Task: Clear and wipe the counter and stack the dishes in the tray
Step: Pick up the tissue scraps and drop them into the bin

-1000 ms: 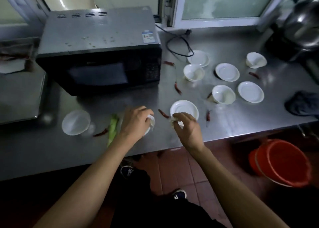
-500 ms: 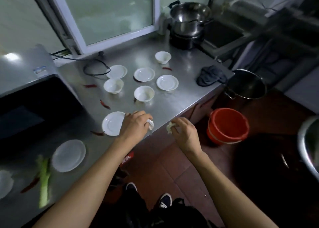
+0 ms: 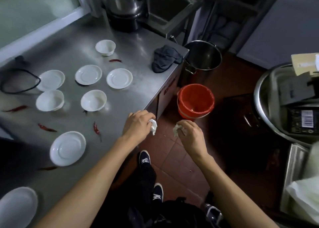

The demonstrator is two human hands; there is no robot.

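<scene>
— Both hands are off the counter's edge now, each with a scrap of white tissue. Left hand (image 3: 138,124) has its fingers curled round a crumpled wad of tissue (image 3: 153,125), right at the corner of the steel counter (image 3: 143,83).

— And the right hand?

— Right hand (image 3: 189,134) pinches a second crumpled tissue (image 3: 177,129), out over the red tile floor (image 3: 174,158), just short of the orange bucket (image 3: 196,101).

— What's on the counter?

— Dishes spread out: three white bowls — one at the back (image 3: 105,47), two nearer, left (image 3: 50,100) and right (image 3: 93,100). Saucers between them in a row: (image 3: 51,80), (image 3: 88,74), (image 3: 119,78). Another saucer (image 3: 67,148) near the front edge, one more (image 3: 17,207) at the bottom left corner.

— Scraps?

— Dried red chillies scattered about: one by the back bowl (image 3: 115,60), one beside the near saucer (image 3: 96,128), another further left (image 3: 46,128). Dark grey cloth (image 3: 164,58) bunched at the counter's far corner.

— Any writing to read?

— Only a barcode label (image 3: 307,118) on a dark box in the steel basin (image 3: 264,107) at right; the print is too blurred to read.
</scene>
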